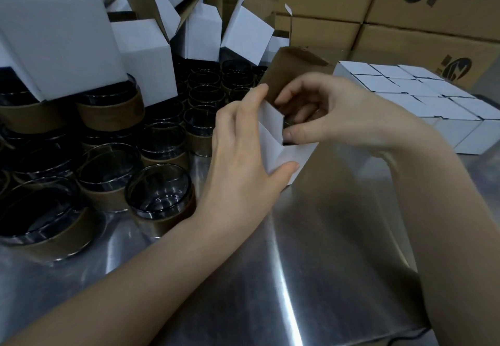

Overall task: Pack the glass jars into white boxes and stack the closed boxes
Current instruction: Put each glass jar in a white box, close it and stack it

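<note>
While left grip (243,153) clasps white box (296,153), right grip (327,113) curls inside its top

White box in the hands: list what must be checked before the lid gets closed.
1. Box steadied: ok. The left hand grips the white box by its left side, on the metal table.
2. Jar seated inside: cannot tell. The right hand covers the opening.
3. Fingers out of the opening: not ok. The right hand's fingers curl into it, thumb on the front edge.
4. Side flap folded flat: not ok. It slants up.
5. Lid flap free: ok. It stands upright behind the opening.
6. Place to stack: ok. The closed boxes sit at the right with flat tops.
</note>
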A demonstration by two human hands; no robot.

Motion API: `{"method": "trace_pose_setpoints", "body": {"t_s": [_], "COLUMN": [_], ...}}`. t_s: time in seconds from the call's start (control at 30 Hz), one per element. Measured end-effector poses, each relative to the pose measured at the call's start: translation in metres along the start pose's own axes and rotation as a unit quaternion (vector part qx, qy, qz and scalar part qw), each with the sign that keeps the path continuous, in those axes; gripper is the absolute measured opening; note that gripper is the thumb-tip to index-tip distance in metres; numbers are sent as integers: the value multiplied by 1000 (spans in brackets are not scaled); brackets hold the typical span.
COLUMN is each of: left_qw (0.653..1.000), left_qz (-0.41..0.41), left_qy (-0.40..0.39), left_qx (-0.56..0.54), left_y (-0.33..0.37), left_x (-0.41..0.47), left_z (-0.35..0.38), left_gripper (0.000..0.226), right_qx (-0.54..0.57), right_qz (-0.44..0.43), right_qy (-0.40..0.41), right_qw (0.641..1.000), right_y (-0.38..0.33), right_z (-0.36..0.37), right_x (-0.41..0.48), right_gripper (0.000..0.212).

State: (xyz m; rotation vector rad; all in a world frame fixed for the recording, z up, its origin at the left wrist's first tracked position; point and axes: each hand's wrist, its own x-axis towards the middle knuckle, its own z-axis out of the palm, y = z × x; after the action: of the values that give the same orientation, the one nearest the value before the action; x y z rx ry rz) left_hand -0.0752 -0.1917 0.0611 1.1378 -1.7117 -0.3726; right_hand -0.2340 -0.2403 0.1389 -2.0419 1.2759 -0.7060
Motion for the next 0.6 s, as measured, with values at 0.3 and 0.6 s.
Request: {"method": "trace_pose_setpoints", "body": {"t_s": [0.3, 0.6], "left_qw": [998, 986], "left_qz": [-35, -109], "left_qy": [-25, -40], "left_qx": [-36, -120], "left_y": [-1, 0], "left_x": [-1, -1], "left_z": [-1, -1], "left_gripper": [90, 58], "right_qx": [165, 307], "right_qz": [-20, 90], "right_qy": [233, 80], "right_qw": [958, 944], "right_y": [14, 29], "right_z": [-6, -1], "right_x": [11, 14], "right_gripper": [46, 26]}}
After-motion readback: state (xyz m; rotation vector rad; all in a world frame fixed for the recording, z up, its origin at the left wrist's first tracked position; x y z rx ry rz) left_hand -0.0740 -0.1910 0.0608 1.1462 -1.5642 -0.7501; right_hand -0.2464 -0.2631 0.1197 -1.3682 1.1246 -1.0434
